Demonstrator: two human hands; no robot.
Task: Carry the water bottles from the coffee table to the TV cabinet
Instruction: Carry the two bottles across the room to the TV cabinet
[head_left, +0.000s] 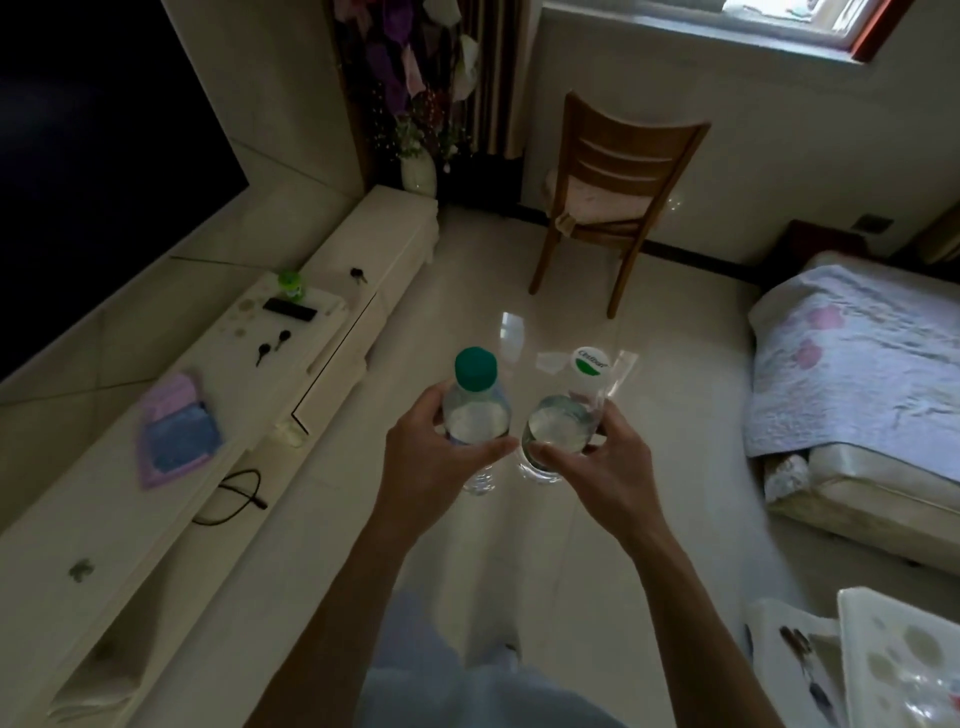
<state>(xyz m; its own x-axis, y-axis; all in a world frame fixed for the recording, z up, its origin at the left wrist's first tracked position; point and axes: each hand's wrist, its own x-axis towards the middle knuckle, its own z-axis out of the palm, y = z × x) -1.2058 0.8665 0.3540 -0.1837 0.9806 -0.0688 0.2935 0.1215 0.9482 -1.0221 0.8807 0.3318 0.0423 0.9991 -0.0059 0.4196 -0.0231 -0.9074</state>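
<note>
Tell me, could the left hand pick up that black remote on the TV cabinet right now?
Probably not as things stand. The left hand is already wrapped around the green-capped bottle, and the black remote lies well ahead on the TV cabinet. Nothing blocks the way, though.

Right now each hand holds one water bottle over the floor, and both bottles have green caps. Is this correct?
Not fully. The left hand's bottle has a green cap, but the right hand's bottle has a white cap with a green mark, as the head view shows.

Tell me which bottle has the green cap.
The bottle in the left hand. The right hand holds a white-capped bottle.
</note>
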